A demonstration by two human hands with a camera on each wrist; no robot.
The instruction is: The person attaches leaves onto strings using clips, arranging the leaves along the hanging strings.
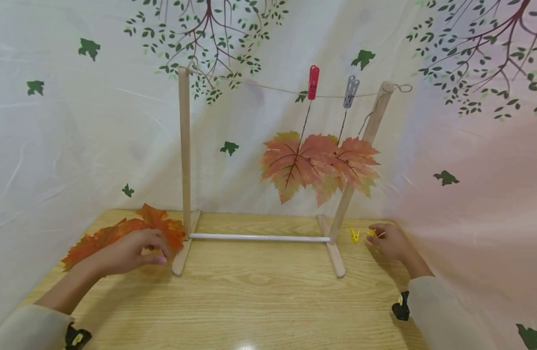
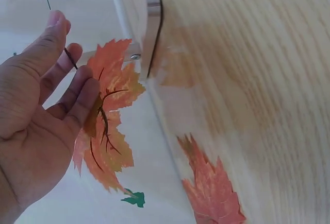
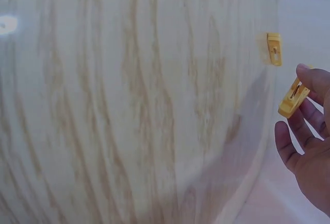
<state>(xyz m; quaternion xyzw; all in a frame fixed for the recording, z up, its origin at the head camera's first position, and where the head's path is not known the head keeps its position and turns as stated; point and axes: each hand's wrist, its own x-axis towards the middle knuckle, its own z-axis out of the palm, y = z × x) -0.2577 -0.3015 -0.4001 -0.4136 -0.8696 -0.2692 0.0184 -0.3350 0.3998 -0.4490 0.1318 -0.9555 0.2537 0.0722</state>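
My left hand pinches the thin dark stem of an orange artificial maple leaf, which hangs beside the fingers in the left wrist view. Another orange leaf lies on the table below it. Over the table's right side, my right hand pinches a yellow clothespin between thumb and fingers. A second yellow clothespin lies just left of that hand. Two leaves hang by their stems from a string, one under a red clothespin, the other under a grey clothespin.
The string runs between two wooden posts, a left post and a leaning right post. A white rod joins their feet on the wooden table. Behind stands a pale cloth printed with branches and green leaves.
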